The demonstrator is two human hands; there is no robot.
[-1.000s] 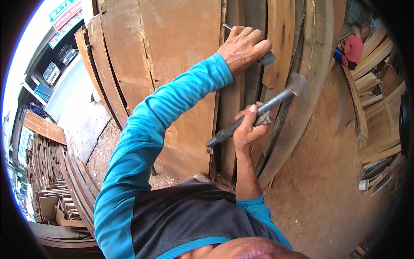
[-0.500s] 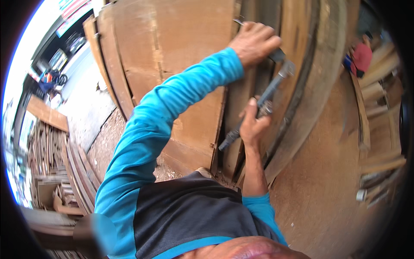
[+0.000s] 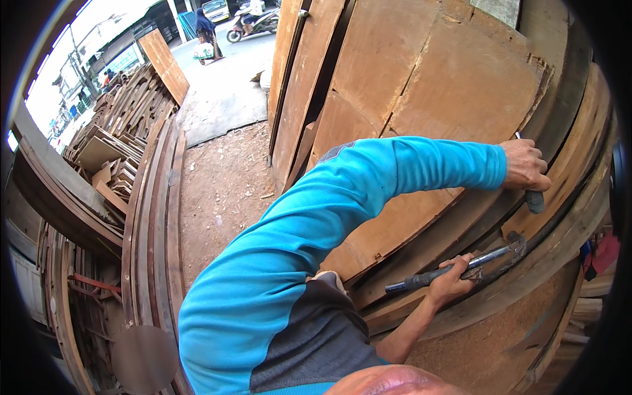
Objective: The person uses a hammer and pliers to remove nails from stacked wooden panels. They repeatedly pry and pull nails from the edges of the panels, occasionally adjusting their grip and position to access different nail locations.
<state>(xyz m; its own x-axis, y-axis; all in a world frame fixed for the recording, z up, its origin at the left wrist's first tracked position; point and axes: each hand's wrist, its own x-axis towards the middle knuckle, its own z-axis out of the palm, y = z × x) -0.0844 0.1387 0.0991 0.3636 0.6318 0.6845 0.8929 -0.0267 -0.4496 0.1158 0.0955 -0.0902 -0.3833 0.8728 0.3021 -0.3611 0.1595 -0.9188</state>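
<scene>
My left hand (image 3: pixel 525 164), at the end of a long blue sleeve, is closed round a hand tool with a dark grey end (image 3: pixel 535 202) and a thin metal tip sticking out at the other side. It is over the upright boards on the right. Lower down, my right hand (image 3: pixel 453 282) grips a hammer (image 3: pixel 490 255) by the middle of its shaft. The hammer's head points toward the right and its dark grip toward the left. Another metal piece shows beside the shaft at my fingers, its kind unclear. A brown wooden panel (image 3: pixel 461 85) leans beside the boards.
Long planks (image 3: pixel 155 217) lie along the left, with a heap of stacked wood pieces (image 3: pixel 141 99) beyond. Wood chips litter the ground (image 3: pixel 224 204). On the street are a motorcycle (image 3: pixel 253 26) and a walking person (image 3: pixel 205 36). Red cloth (image 3: pixel 600 255) shows at far right.
The view has swung left, so more street and stacked timber show and both hands stand farther right in the picture. The hammer now lies flatter. Each hand keeps its hold.
</scene>
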